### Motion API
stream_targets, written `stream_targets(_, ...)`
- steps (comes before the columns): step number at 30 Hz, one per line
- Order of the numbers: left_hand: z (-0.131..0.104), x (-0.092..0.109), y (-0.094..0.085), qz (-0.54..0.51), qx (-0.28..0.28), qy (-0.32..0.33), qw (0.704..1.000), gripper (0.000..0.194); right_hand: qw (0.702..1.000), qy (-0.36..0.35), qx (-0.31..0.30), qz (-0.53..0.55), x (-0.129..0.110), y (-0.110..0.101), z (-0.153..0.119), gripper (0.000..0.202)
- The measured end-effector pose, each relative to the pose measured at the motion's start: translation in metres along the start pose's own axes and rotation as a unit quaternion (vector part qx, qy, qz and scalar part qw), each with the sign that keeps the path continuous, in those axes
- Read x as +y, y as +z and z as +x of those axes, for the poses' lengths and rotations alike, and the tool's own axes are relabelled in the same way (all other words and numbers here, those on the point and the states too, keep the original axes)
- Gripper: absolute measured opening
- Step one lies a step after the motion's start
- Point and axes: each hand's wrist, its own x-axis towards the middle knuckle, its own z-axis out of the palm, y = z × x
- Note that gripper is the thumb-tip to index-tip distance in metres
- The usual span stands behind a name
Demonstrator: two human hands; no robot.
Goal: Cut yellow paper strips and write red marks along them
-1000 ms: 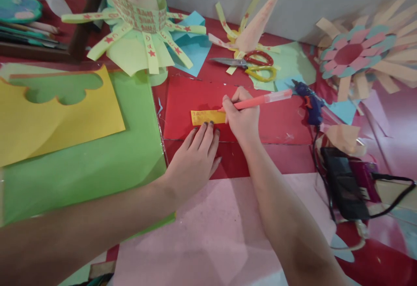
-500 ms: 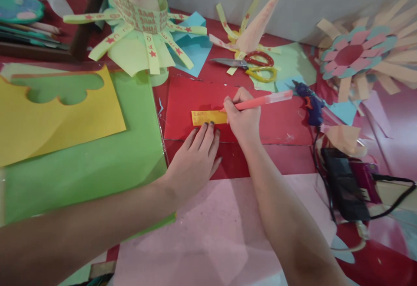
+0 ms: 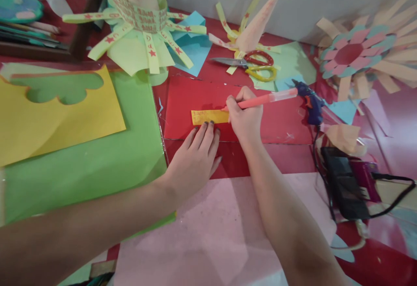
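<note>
A small yellow paper strip (image 3: 210,116) with faint red writing at its left lies on a red sheet (image 3: 280,121). My left hand (image 3: 197,155) rests flat, fingertips on the strip's lower edge, holding nothing. Closed around a pink-red pen (image 3: 267,98) with a clear end, my right hand (image 3: 246,118) sits at the strip's right end. The pen's tip points left and meets the strip near its upper edge. The strip's right end is partly hidden by my right hand.
Scissors (image 3: 249,63) lie behind the red sheet, near paper cone crafts (image 3: 143,21). A blue glue gun (image 3: 308,101) and black case (image 3: 345,186) are at the right. Yellow paper (image 3: 65,121) lies on green sheets (image 3: 97,177) at the left. Pink paper (image 3: 208,234) is in front.
My right hand and the pen have shifted slightly to the right along the strip. My left hand stays in place.
</note>
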Motion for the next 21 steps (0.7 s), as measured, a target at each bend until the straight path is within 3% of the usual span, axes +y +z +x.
stream_targets(15,-0.0002,0.0000,-0.0014,-0.009,-0.008,0.000,1.000,0.049,0.999,-0.016,-0.020,0.034,0.0030,-0.0002,0.0004,0.033)
stream_targets(21,0.0006,-0.0003,-0.0008,-0.014,-0.009,0.002,1.000,0.050,0.999,-0.043,0.009,-0.010,0.0014,0.0004,0.0004,0.032)
